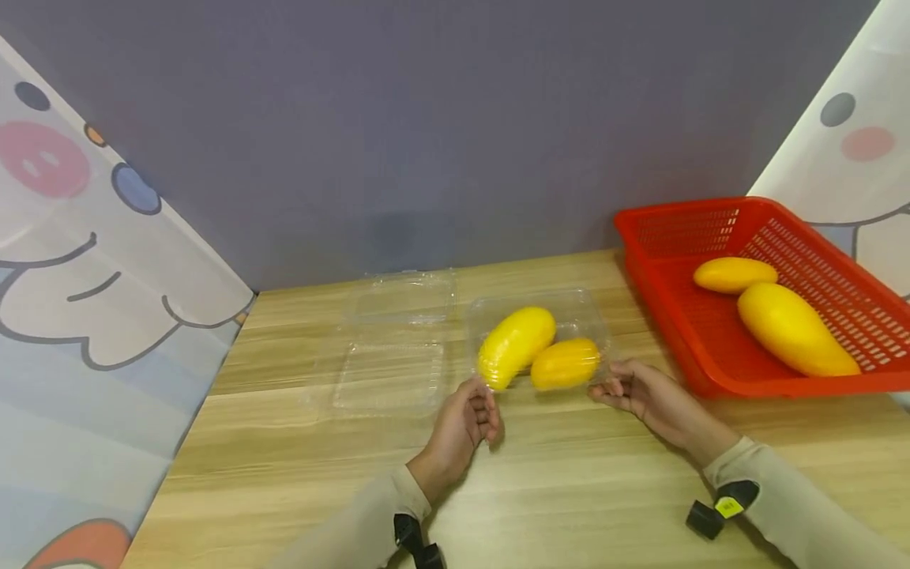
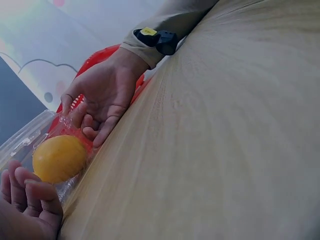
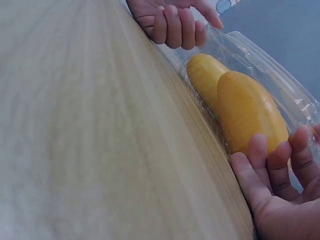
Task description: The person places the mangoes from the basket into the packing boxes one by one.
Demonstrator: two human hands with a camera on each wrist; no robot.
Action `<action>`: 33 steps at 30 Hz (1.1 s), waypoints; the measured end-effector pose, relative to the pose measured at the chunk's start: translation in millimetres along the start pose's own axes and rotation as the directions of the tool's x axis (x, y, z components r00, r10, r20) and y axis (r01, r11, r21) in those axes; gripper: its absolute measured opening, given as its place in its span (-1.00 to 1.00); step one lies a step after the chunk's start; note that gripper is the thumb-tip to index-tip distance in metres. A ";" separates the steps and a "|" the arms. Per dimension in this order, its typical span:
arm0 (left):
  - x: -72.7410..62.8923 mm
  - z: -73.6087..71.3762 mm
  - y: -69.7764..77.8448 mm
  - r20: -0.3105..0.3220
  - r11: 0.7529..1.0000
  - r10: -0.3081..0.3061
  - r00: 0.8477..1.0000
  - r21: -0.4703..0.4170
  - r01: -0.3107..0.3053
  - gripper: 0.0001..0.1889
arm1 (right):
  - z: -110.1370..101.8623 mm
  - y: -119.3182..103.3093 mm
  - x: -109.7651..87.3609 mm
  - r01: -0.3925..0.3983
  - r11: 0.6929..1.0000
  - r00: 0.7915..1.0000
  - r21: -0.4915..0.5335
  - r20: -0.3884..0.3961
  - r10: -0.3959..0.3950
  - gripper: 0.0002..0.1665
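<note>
A clear plastic box (image 1: 571, 308) on the wooden table contains two yellow mangoes, the larger mango (image 1: 517, 340) on the left and the smaller mango (image 1: 565, 364) on the right. At the box's near left corner, my left hand (image 1: 462, 427) holds the edge, its lower fingers curled in. My right hand (image 1: 650, 403) pinches the near right corner between thumb and fingers. The right wrist view shows both mangoes lying side by side behind the clear wall, with the right fingertips (image 3: 280, 152) close against it. Only one mango (image 2: 59, 159) appears in the left wrist view.
Left of the mango box lies another clear plastic box (image 1: 389, 345), spread open with its two halves flat. A red plastic basket (image 1: 682, 348) stands at the right, holding a small mango (image 1: 735, 275) and a large mango (image 1: 796, 332). A grey partition (image 1: 426, 142) rises behind the table.
</note>
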State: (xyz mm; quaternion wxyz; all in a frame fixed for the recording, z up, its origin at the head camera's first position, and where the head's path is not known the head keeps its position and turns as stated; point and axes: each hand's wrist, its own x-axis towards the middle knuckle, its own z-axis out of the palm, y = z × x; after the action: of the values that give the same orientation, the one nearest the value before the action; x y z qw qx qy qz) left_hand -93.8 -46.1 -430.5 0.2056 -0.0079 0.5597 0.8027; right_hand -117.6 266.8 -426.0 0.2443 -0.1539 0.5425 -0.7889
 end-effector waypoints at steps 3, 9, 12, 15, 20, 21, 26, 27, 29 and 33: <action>-0.3 -0.9 -0.3 -0.015 1.000 -0.006 1.000 0.013 0.006 -0.50 | 0.0 1.8 1.1 0.000 1.000 1.000 -0.020 0.010 0.000 -0.53; 2.4 -0.7 0.0 -0.038 0.999 -0.041 0.998 0.015 0.041 -0.62 | 0.6 2.3 -0.4 0.006 1.000 0.999 -0.024 0.038 -0.005 -0.54; 2.7 -1.3 0.1 -0.037 0.998 -0.047 0.998 0.027 0.048 -0.65 | 0.6 3.3 0.0 0.008 1.000 0.999 -0.006 0.053 -0.007 -0.53; 2.8 -1.2 0.7 -0.035 0.999 -0.037 0.999 0.027 0.038 -0.66 | 0.0 4.5 1.6 0.019 1.000 0.998 0.001 0.055 -0.019 -0.53; 3.2 -0.3 1.1 -0.023 0.999 -0.031 0.999 0.019 0.031 -0.67 | -2.7 7.2 2.4 0.032 0.999 0.998 -0.014 0.056 -0.031 -0.54; 3.4 -0.3 1.1 -0.024 0.999 -0.031 0.999 0.018 0.031 -0.65 | -3.0 7.8 2.2 0.034 0.999 0.998 -0.015 0.062 -0.033 -0.54; 3.9 -2.5 4.5 -0.044 0.999 -0.036 0.998 0.015 0.036 -0.52 | -1.5 8.9 5.3 0.052 0.999 0.995 -0.017 0.085 -0.050 -0.55; 4.1 -2.8 5.1 -0.047 0.999 -0.034 0.998 0.014 0.035 -0.52 | -1.3 8.9 6.0 0.057 0.998 0.995 -0.019 0.088 -0.055 -0.55; 5.3 -3.0 5.0 -0.050 0.999 -0.028 0.998 0.015 0.028 -0.53 | -1.9 9.1 6.5 0.060 0.998 0.995 -0.017 0.087 -0.058 -0.55; 6.4 -1.8 2.8 -0.062 1.000 -0.001 0.998 0.026 0.003 -0.61 | -3.3 9.1 5.3 0.058 0.998 0.995 -0.009 0.082 -0.057 -0.54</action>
State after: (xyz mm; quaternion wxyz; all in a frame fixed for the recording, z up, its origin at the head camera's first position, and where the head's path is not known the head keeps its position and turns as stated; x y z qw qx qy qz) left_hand -101.0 -46.4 -430.3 0.1892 -0.0305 0.5764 0.7944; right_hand -121.7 263.8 -435.8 0.2425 -0.2031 0.5317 -0.7857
